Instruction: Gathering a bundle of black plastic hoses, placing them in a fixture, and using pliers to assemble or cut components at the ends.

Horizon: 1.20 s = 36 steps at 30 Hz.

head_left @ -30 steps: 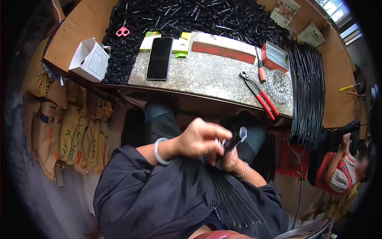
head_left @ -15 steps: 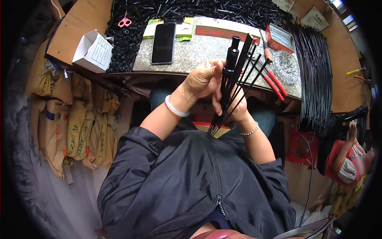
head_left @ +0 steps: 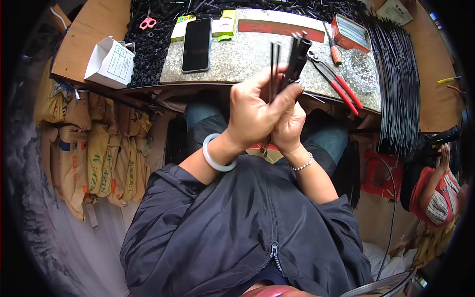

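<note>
In front of my chest, just off the table's near edge, both hands meet around a bundle of thin black rods (head_left: 274, 69). My left hand (head_left: 253, 111), with a pale bangle at its wrist, is closed round the rods, its thumb against a black stepped tube (head_left: 299, 57). That tube stands up out of the grip, tilted to the right. My right hand (head_left: 288, 129), wearing a beaded bracelet, is closed on the bundle from the right, slightly lower. Most of its fingers are hidden. A few rod ends show below the hands.
Across the speckled board (head_left: 227, 64) lie a phone (head_left: 197, 45), red-handled pliers (head_left: 341, 91), a screwdriver (head_left: 335, 52), a glass dish (head_left: 359, 72) and a red tin (head_left: 350, 32). Many black rods (head_left: 400, 89) hang over the right edge. A white box (head_left: 110, 64) stands left. Another person (head_left: 435, 190) sits right.
The spread rods are drawn closer together. My left hand has turned over and wraps the bundle, and the black tube has shifted right and tilted. The view has shifted slightly.
</note>
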Motion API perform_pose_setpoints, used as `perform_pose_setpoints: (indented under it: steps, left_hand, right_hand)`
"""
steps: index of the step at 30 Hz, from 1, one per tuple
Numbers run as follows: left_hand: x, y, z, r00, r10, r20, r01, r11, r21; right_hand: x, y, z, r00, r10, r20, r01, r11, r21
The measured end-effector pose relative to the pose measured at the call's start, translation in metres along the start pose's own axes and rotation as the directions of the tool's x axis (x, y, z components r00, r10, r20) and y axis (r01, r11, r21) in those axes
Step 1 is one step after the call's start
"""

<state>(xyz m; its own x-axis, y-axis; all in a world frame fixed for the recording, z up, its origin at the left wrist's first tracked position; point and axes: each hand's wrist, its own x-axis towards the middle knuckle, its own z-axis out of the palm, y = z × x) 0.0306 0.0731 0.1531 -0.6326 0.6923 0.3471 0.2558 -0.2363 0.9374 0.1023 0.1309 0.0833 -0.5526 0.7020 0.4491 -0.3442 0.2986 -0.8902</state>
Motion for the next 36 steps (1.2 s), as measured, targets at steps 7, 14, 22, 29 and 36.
perform_pose_setpoints:
  steps: [7, 14, 22, 29, 36]
  left_hand:
    - [0.006, -0.031, -0.01, 0.999, -0.016, 0.042, 0.024, 0.98, -0.2]
    - [0.005, -0.038, -0.014, 0.987, -0.131, 0.095, 0.159, 0.89, -0.427]
    - [0.004, -0.038, -0.006, 0.996, -0.09, -0.017, 0.075, 0.911, -0.405]
    - [0.003, -0.038, -0.006, 0.995, -0.091, -0.03, 0.071, 0.91, -0.407]
    - [0.003, -0.042, -0.003, 0.993, -0.108, -0.036, 0.08, 0.887, -0.454]
  right_hand:
    - [-0.006, -0.012, 0.006, 0.987, 0.16, 0.021, -0.156, 0.911, 0.382]
    - [-0.008, -0.004, 0.002, 0.981, 0.187, -0.045, -0.144, 0.872, 0.469]
    - [0.0, -0.006, 0.005, 0.973, 0.215, -0.086, -0.148, 0.864, 0.482]
    - [0.006, 0.001, -0.009, 0.924, 0.344, 0.168, -0.364, 0.655, 0.662]
    - [0.006, 0.006, -0.008, 0.93, 0.339, 0.145, -0.346, 0.668, 0.658]
